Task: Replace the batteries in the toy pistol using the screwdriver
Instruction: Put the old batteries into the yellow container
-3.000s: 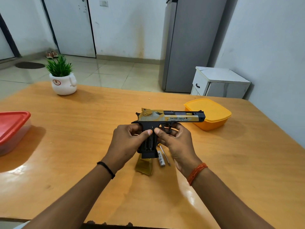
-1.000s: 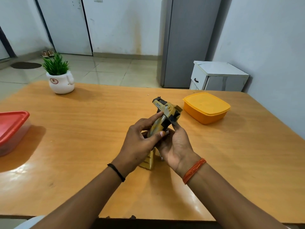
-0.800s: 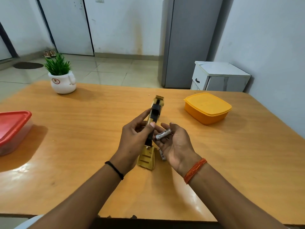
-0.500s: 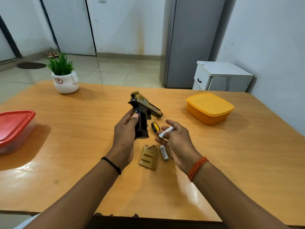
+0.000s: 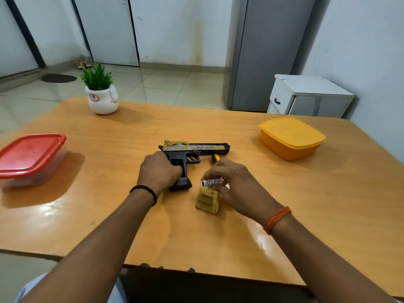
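The black and gold toy pistol [image 5: 194, 149] lies flat on the wooden table [image 5: 109, 215], barrel pointing right. My left hand [image 5: 158, 171] grips its black handle. My right hand [image 5: 234, 182] pinches a silver battery [image 5: 212, 182] just above the table, right of the handle. The gold battery cover [image 5: 206, 201] lies under that hand. The yellow and black screwdriver handle [image 5: 216, 158] shows beyond my right hand, below the barrel; its shaft is hidden.
A red-lidded container [image 5: 30, 158] stands at the left edge. A yellow lidded box [image 5: 290, 136] sits at the right back. A potted plant [image 5: 100, 92] stands at the far left corner. A white cabinet [image 5: 306, 95] and a grey fridge [image 5: 266, 51] are beyond the table.
My left hand has lowered the pistol from the air onto the table. My right hand, with the battery taken from the grip, has dropped toward the table by the cover.
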